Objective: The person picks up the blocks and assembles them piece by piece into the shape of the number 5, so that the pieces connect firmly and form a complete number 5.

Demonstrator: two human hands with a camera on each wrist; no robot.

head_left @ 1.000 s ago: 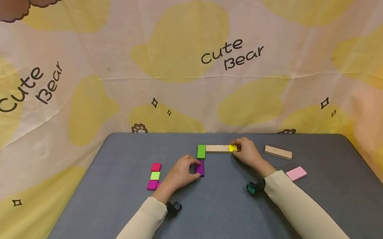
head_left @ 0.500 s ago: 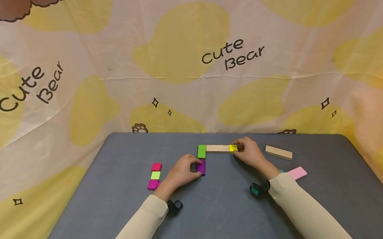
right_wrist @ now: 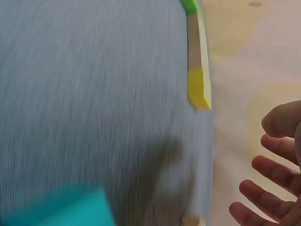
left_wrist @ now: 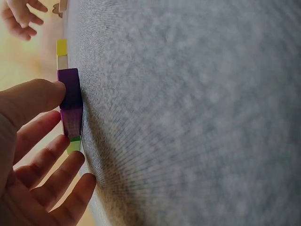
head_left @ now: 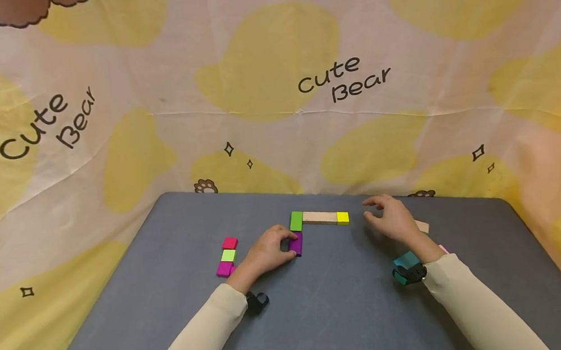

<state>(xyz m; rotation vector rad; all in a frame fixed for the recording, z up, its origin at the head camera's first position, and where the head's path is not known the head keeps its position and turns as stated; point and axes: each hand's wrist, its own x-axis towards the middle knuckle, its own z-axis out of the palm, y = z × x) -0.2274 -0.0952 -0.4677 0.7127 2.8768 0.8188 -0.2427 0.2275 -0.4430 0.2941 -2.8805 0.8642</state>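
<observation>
My left hand (head_left: 272, 249) holds a purple block (head_left: 296, 245) that lies flat on the grey table (head_left: 323, 306), thumb (left_wrist: 33, 99) and fingertips against its left side. The block's far end meets a green block (head_left: 295, 221). From the green block a wooden bar (head_left: 319, 217) runs right to a yellow block (head_left: 342, 217). My right hand (head_left: 388, 218) hovers open just right of the yellow block, not touching it. The right wrist view shows the yellow block (right_wrist: 198, 87), the wooden bar (right_wrist: 194, 47) and spread fingers (right_wrist: 277, 169).
A short column of red (head_left: 229, 243), light green (head_left: 228, 255) and magenta (head_left: 224, 268) blocks lies left of my left hand. Another wooden bar (head_left: 421, 227) and a pink block (head_left: 442, 248) are mostly hidden behind my right hand. A printed cloth hangs behind the table.
My right hand let go of the yellow block and moved right and up, now open. The left hand stays on the purple block.
</observation>
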